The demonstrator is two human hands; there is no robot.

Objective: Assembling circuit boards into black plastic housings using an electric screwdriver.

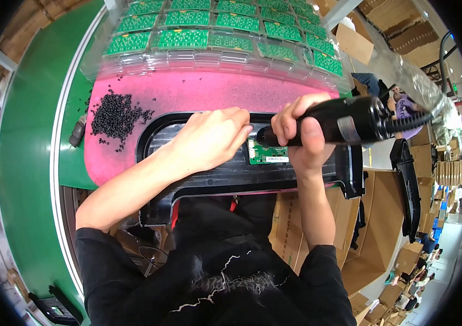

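A black electric screwdriver (345, 120) is gripped in my right hand (308, 130), its tip pointing left at a green circuit board (269, 154). That board sits inside a long black plastic housing (214, 178) lying across the pink mat. My left hand (212, 138) is over the housing just left of the board, thumb and fingers pinched together near the screwdriver's tip. Whatever is between those fingertips is too small or hidden to make out. The right hand covers part of the board's right side.
A pile of small black screws (114, 117) is on the pink mat (187, 87) at the left, beside a dark cylindrical tool (78, 131). Clear trays (214, 60) of green boards stand at the back. An open cardboard box (375, 233) is at the right, with another black housing (406, 190).
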